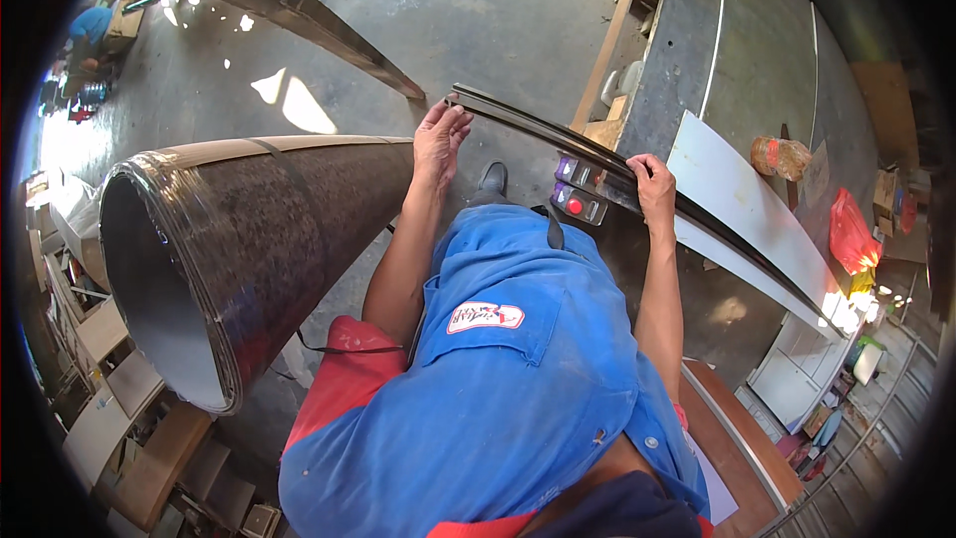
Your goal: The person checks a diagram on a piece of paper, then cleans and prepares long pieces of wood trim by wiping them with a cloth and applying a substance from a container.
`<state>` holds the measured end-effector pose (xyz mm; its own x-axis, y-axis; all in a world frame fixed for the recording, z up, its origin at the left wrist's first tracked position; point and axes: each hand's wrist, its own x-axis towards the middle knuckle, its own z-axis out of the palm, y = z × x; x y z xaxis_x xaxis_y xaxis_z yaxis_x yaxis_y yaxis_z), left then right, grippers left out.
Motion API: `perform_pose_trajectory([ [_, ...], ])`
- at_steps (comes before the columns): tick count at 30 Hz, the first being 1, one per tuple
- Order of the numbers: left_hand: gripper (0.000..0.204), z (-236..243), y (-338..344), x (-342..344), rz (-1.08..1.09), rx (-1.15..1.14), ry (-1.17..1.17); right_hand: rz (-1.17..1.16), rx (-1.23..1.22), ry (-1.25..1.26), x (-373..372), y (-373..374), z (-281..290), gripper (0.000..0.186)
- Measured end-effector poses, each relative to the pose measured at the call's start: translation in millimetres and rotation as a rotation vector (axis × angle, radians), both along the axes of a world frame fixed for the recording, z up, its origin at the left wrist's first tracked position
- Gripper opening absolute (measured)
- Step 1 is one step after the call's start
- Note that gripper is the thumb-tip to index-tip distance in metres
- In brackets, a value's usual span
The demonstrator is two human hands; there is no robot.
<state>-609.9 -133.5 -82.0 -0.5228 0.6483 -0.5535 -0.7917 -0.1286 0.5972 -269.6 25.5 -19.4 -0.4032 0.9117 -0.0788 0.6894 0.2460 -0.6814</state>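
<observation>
Holding long dark metal strip (617, 164) over workbench (717, 50): right hand (652, 189) clenched around middle, left hand (440, 137) fingers loose on near end. Strip not yet set down; rolled laminate sheet (249, 239) untouched beside.

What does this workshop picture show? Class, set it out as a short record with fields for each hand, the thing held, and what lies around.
left hand: fingers on the near end of the long dark strip
right hand: closed around the strip further along
strip: long, thin, dark, slightly curved, lying along the machine table edge
left of person: large rolled dark sheet, open end towards the camera
near right hand: control box with buttons
floor: grey concrete
</observation>
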Motion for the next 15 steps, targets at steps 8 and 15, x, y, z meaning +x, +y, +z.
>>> perform_pose_trajectory([
  [8,0.019,6.2,6.1,-4.2,-0.013,0.024,0.095,-0.049,-0.136,-0.031,-5.1,9.7,2.2,0.015],
  [15,0.018,14.7,6.5,-4.9,-0.043,0.090,0.086,-0.009,0.206,-0.013,-15.9,3.6,14.0,0.017],
])
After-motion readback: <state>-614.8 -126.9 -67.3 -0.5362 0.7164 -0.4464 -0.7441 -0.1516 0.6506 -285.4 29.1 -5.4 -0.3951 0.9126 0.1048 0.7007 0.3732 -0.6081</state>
